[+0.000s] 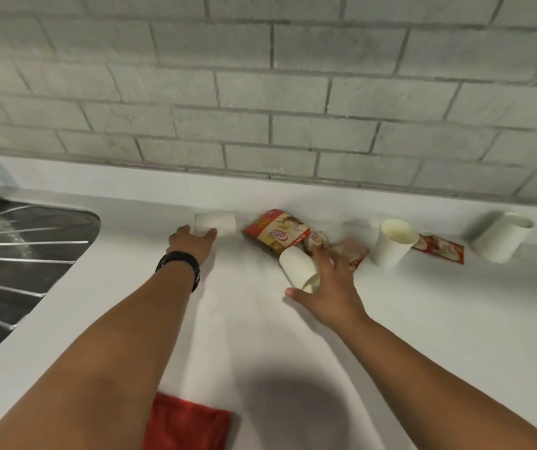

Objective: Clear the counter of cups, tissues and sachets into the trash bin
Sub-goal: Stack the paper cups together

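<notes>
Setting: white counter (260, 336) under a grey brick-tile wall (293, 92); steel sink drainer (17, 254) beyond the left wrist.
Left hand (189, 243): black watch (181, 266) on the wrist; fingers spread and reaching, tips at the base of the upright cup (215, 224), no grip visible.
Right hand (328, 287): fingers blurred, straight and spread, holding nothing; thumb out to the left.
Tipped cup (298, 269): lies on its side under the right fingers, mouth toward the thumb; inside not visible.
Sachet bag (276, 233): just past the tipped cup, between the two hands.
Loose sachets (341, 251): at the right fingertips, blurred.
Open cup (393, 243): right of the fingers, tilted, interior looks empty.
Red sachet (442, 250): behind that cup.
Far cup (501, 237): well right, tilted, contents unclear.
Red cloth (185, 423): near counter edge, between the forearms.
</notes>
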### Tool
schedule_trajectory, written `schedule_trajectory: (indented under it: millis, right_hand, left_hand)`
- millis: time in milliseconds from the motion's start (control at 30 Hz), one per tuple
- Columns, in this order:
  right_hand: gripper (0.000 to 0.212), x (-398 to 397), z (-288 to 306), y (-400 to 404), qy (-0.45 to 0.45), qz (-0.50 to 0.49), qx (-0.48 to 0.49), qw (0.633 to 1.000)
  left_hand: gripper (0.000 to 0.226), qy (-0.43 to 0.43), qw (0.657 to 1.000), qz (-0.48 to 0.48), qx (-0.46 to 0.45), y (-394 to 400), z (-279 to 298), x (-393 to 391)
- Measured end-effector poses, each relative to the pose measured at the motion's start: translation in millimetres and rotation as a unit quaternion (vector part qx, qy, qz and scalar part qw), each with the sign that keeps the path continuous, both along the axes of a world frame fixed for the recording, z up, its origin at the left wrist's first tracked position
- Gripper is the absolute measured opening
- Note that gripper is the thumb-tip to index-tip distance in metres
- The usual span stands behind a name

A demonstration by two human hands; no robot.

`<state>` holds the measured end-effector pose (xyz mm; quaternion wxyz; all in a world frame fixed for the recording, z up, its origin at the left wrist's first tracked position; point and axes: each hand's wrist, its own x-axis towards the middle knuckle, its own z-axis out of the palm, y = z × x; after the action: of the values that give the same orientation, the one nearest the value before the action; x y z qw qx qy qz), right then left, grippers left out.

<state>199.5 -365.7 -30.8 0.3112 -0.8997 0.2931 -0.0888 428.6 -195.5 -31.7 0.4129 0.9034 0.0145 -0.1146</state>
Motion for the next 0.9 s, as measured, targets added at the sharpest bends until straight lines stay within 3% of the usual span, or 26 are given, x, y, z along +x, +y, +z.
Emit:
schedule_trajectory:
  millis: [233,433,633,667,767,900]
  right_hand:
    - [0.077,0.9,-15.4,0.1,-0.029,0.007,0.004,1.0]
    - [0.072,-15.1,-14.0,-6.8,-0.081,-0.015,0.046,0.996]
    - [0.065,-44.7,-2.5,-15.3,-0.129,-0.04,0.114,0.984]
    - [0.064,-49.2,-1.2,-16.9,-0.13,-0.042,0.121,0.983]
    - [0.063,-74.4,3.2,-23.2,-0.122,-0.047,0.133,0.983]
    - [0.064,-115.8,4.7,-39.1,-0.125,-0.073,0.117,0.982]
  left_hand:
    - [0.049,-0.054,0.995,-0.02,0.087,-12.2,-2.1,11.3]
    - [0.036,-0.13,0.989,-0.02,-0.066,-25.9,1.5,-20.9]
    - [0.02,-0.195,0.966,-0.073,-0.154,-50.9,24.2,-84.3]
    - [0.014,-0.186,0.966,-0.084,-0.16,-55.1,26.5,-93.4]
    - [0.023,-0.165,0.969,-0.122,-0.136,-70.5,33.3,-130.7]
    - [0.018,-0.195,0.957,-0.173,-0.129,-89.2,44.2,-176.1]
